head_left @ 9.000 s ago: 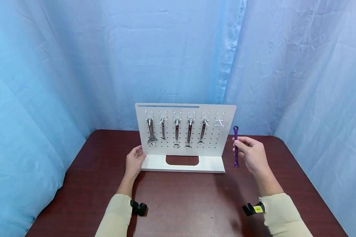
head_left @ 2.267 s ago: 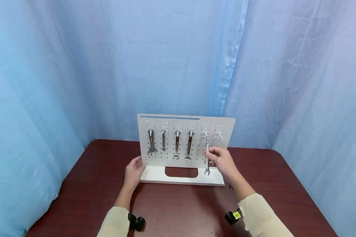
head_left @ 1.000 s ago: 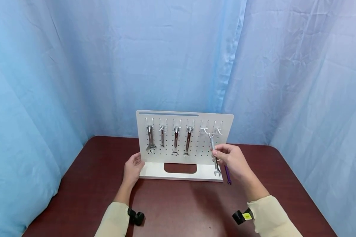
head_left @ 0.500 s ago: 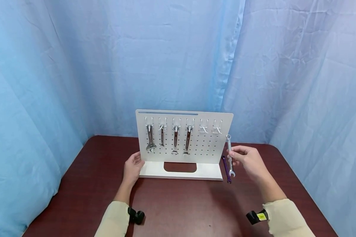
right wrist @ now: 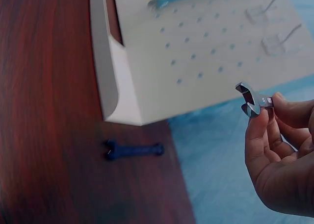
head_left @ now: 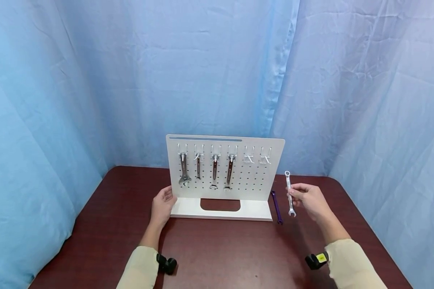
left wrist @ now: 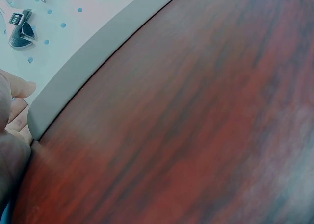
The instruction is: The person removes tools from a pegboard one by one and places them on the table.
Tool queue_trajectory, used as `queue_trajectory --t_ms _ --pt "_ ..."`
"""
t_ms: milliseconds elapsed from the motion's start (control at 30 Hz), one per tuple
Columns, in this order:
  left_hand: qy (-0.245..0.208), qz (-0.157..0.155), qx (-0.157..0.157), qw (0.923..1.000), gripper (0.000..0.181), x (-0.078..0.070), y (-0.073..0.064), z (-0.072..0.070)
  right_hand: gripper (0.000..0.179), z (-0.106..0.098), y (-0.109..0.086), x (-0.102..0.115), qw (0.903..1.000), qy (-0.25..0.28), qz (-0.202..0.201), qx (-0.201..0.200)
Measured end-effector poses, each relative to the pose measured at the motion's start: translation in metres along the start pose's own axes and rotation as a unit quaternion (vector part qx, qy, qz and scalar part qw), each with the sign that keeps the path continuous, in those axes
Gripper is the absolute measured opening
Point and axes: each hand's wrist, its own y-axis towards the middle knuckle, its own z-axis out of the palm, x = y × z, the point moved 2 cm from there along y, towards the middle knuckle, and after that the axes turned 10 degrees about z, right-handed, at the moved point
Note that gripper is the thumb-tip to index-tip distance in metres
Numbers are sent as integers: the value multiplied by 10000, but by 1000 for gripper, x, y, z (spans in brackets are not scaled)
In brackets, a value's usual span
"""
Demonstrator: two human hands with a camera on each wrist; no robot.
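Observation:
A silver combination wrench (head_left: 290, 194) is pinched upright between the thumb and fingers of my right hand (head_left: 311, 200), to the right of the white pegboard (head_left: 251, 176). Its open end (right wrist: 249, 100) points toward the right wrist camera. My left hand (head_left: 162, 205) holds the pegboard stand by its lower left edge, with the thumb (left wrist: 22, 87) in front and the other fingers partly hidden. On the table, just beside the stand's right end, lies a purple wrench (head_left: 277, 208). An adjustable wrench (head_left: 184, 169) and three more wrenches (head_left: 215, 171) hang on the board's left hooks.
Two bare hooks (head_left: 248, 159) are at the board's right side. The stand's white base (head_left: 256, 209) has a cut-out in its middle. A dark red-brown table (head_left: 217, 249) carries everything, and blue curtains (head_left: 209, 72) enclose it.
The purple wrench, earlier in my right hand, now lies on the table. My right hand has taken the silver wrench from the fifth hook and moved it right. My left hand stays put.

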Motion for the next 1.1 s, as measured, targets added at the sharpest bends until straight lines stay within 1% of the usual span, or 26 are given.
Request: queue_trajectory --t_ms 67,133,233,467,633,800,933,1100 --pt "22 -24 -7 10000 49 0 -1 0 23 -3 6 -8 9999 -75 129 -71" --pt "48 -40 -7 10000 49 0 -1 1 31 -6 12 -16 9992 -208 293 -174" --pt "66 -69 -21 10000 48 1 -2 2 37 -8 20 -28 9977 -321 519 -291" --pt "79 -109 -27 9999 48 1 -3 2 37 -10 36 -53 9929 -687 867 -445" --pt "51 -91 -27 9999 48 1 -3 1 31 -10 47 -69 9882 -1059 945 -569" --pt "3 -33 0 10000 48 1 -3 2 26 -8 52 -80 9841 -1296 1004 -676" --pt "-31 12 7 10000 47 1 -3 1 24 -5 55 -85 9824 -1399 995 -740" --pt "-23 16 -11 10000 48 1 -1 0 21 -1 58 -85 9802 -1516 957 -839"
